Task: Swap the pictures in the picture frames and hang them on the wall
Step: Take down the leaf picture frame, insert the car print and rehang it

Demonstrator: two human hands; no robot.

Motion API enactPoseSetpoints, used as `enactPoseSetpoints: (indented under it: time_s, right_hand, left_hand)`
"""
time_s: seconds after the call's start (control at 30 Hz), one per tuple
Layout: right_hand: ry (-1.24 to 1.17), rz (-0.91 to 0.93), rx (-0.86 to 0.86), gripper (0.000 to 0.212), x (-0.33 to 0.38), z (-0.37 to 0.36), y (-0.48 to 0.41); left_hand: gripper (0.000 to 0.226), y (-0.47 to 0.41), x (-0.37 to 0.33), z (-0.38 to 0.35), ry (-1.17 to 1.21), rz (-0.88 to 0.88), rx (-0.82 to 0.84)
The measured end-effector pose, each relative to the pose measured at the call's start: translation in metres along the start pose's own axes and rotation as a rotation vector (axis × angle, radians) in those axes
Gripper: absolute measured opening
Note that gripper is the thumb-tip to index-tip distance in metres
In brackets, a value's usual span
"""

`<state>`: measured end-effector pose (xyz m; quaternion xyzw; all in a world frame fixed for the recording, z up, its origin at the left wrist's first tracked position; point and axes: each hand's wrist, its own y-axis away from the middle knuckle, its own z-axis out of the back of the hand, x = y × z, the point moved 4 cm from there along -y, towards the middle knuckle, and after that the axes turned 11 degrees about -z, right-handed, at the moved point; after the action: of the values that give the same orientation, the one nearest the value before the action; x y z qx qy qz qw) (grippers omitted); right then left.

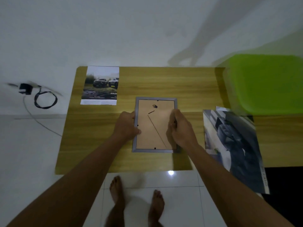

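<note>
Both hands press on the frame (155, 125), face-down, long axis pointing away: left hand (127, 126) steadying its left edge; right hand (181, 126) pinching at a right-edge tab; truck print (100, 85) lies up-left, nearer the left hand.

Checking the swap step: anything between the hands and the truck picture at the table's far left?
Nothing visible. Both the left hand and right hand rest on the face-down frame; bare table lies between it and the truck picture.

Grey picture frame (155, 125) lies face-down between two loose pictures (100, 85).
</note>
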<state>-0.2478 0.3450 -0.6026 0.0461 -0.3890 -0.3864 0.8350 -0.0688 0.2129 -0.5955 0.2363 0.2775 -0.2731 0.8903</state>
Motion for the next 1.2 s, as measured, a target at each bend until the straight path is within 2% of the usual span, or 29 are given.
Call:
enactPoseSetpoints:
  time_s: [0.1,0.17,0.3,0.37,0.6,1.2]
  right_hand:
    - [0.151,0.044,0.065,0.059,-0.005,-0.008,0.004]
    - [0.214,0.159,0.009,0.056,0.001,-0.008,0.017]
    - [0.389,0.358,0.118,0.058,-0.002,-0.031,0.057]
    - [0.453,0.395,0.161,0.051,-0.013,-0.046,0.066]
    - [0.315,0.438,0.115,0.024,-0.019,-0.051,0.068]
    - [0.073,0.354,0.101,0.013,-0.023,-0.058,0.063]
  left_hand:
    - [0.089,0.003,0.001,0.003,-0.174,-0.086,0.018]
    - [0.098,0.010,0.004,0.004,-0.230,-0.140,0.060]
    - [0.125,0.031,0.021,-0.008,-0.372,-0.156,0.357]
    - [0.128,0.034,0.028,-0.015,-0.402,-0.143,0.418]
    - [0.129,0.032,0.035,-0.018,-0.400,-0.149,0.404]
    - [0.127,0.033,0.035,-0.018,-0.410,-0.137,0.417]
